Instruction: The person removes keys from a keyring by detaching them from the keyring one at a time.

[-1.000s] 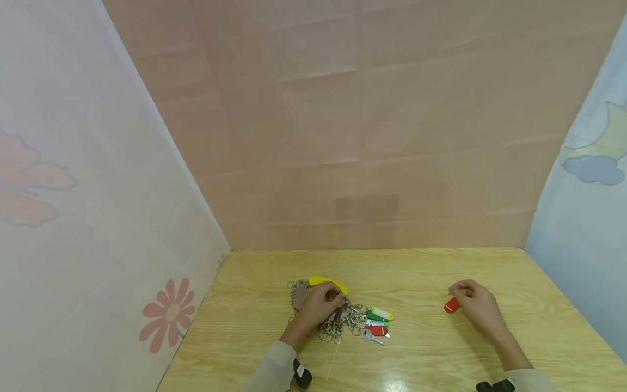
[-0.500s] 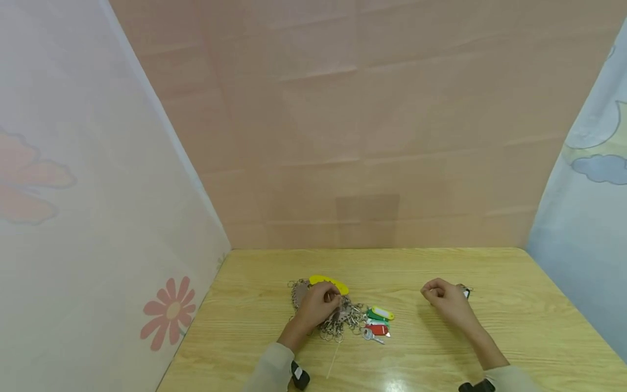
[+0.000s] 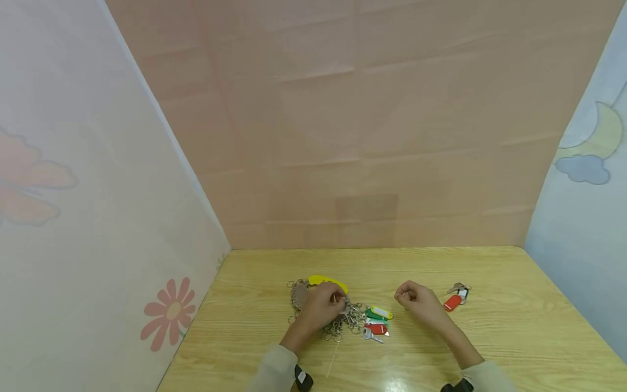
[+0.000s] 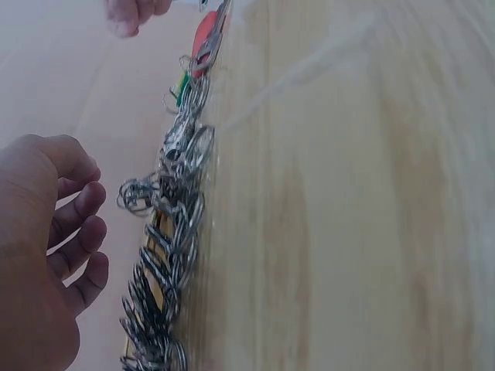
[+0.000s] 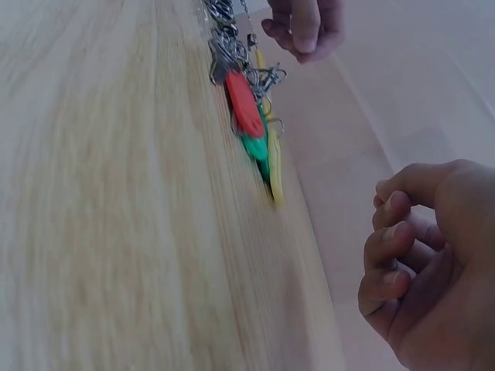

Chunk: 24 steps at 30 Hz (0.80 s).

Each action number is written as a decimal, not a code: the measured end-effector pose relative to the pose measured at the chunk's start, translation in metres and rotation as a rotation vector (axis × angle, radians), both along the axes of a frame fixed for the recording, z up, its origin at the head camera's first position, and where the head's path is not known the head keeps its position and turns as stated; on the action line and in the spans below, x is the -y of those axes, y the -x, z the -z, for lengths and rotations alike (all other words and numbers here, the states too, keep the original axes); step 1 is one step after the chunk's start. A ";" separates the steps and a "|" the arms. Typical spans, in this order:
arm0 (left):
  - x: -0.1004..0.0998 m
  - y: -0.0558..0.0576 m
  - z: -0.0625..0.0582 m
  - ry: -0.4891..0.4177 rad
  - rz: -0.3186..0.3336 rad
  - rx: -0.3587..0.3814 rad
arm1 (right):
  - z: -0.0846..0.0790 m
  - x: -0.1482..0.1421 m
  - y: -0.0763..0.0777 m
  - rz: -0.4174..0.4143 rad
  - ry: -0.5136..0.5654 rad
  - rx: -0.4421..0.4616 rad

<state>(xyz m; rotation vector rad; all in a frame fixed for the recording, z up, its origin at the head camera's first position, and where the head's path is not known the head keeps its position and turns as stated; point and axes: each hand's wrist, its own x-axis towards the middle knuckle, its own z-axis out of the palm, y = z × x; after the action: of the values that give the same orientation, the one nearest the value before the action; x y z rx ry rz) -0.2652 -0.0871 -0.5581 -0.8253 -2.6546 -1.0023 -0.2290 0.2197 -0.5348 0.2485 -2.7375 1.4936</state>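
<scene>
Hovering apart: left hand [image 3: 320, 307] over rings [image 4: 184, 232], right hand [image 3: 423, 306] near tags [image 5: 249, 116], both loosely curled, seemingly empty; crowded rings could snag if tugged.

We can read no words, numbers or brands in any view. We do see a pale label panel on the yellow tag [image 3: 381, 312] by the pile, white marks on the red tag [image 3: 376, 329] beside it, and a white patch on the black-edged fob [image 3: 463, 294] farther right, all too small for us to make out.
</scene>
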 end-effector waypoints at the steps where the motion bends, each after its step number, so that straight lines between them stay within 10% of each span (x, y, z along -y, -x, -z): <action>1: -0.001 0.000 0.000 0.004 0.008 0.000 | 0.001 0.003 0.001 -0.006 0.003 0.003; 24: -0.035 -0.005 0.002 0.207 0.097 -0.249 | 0.011 0.051 0.004 -0.055 -0.134 -0.052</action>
<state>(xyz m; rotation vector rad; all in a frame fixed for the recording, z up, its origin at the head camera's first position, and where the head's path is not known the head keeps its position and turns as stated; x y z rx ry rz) -0.2598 -0.0518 -0.5598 -1.0555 -2.5499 -0.6026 -0.2327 0.1691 -0.5463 0.3626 -2.8143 1.2963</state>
